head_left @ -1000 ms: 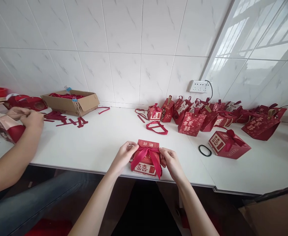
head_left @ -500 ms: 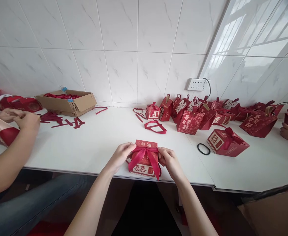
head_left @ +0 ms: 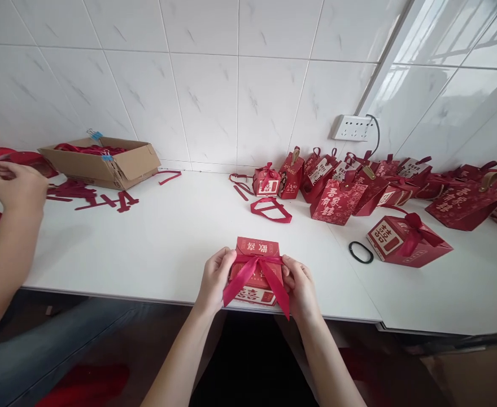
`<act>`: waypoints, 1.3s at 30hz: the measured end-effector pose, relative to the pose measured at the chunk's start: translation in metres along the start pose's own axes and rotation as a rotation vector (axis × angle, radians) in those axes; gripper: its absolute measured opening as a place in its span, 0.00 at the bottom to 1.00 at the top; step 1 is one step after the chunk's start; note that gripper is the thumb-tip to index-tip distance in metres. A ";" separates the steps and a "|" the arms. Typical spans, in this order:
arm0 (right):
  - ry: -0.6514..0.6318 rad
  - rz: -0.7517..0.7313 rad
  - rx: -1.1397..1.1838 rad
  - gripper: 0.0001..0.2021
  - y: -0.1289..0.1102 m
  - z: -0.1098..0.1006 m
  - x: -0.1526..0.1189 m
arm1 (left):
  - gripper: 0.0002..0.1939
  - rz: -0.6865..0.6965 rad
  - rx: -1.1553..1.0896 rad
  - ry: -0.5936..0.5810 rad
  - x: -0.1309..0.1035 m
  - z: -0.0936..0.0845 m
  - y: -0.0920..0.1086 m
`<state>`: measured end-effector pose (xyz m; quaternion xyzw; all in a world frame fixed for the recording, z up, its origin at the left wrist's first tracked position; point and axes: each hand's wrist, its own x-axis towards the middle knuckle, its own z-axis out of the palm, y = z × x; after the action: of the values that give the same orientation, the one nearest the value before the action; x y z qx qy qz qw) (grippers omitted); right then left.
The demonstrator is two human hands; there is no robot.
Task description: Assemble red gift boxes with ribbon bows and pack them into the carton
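Observation:
A small red gift box (head_left: 269,249) with gold characters sits at the table's near edge between my hands. Across its top runs a crimson ribbon (head_left: 248,270) knotted in the middle, its two tails hanging down the front. My left hand (head_left: 218,278) pinches the ribbon at the box's left side, thumb on top. At the right side, my right hand (head_left: 301,284) grips the ribbon with curled fingers. Parts of the ribbon inside both hands are hidden. Just beyond the box lies a loose loop of red ribbon (head_left: 288,217).
A ribbon-tied red box (head_left: 426,249) and a black ring (head_left: 361,252) lie to the right. Several red boxes (head_left: 337,203) stand along the wall below a power strip (head_left: 354,128). Left are a cardboard box (head_left: 134,167) of ribbon, ribbon pieces (head_left: 125,200) and another person's hand (head_left: 17,183).
The view has shifted slightly. My hands still grip the ribbon at the box's sides. At the left, the other person's hands have moved farther toward the frame's edge.

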<state>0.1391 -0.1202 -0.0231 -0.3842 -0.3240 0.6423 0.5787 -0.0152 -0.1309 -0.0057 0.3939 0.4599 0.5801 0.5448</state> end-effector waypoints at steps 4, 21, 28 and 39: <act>0.044 0.027 0.025 0.22 -0.002 0.003 -0.004 | 0.22 -0.015 -0.021 0.018 -0.002 0.001 -0.002; 0.150 -0.332 -0.431 0.20 -0.047 -0.059 0.004 | 0.26 0.066 0.235 -0.101 0.005 -0.040 0.000; 1.091 -0.607 -0.899 0.32 -0.129 -0.164 0.027 | 0.51 0.231 0.576 -0.229 0.010 -0.051 -0.003; 0.980 -0.465 -1.007 0.48 -0.132 -0.193 0.058 | 0.52 0.169 0.647 -0.278 0.006 -0.028 0.004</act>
<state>0.3696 -0.0523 -0.0119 -0.7672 -0.3569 0.0315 0.5320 -0.0433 -0.1276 -0.0091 0.6576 0.5070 0.3884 0.3996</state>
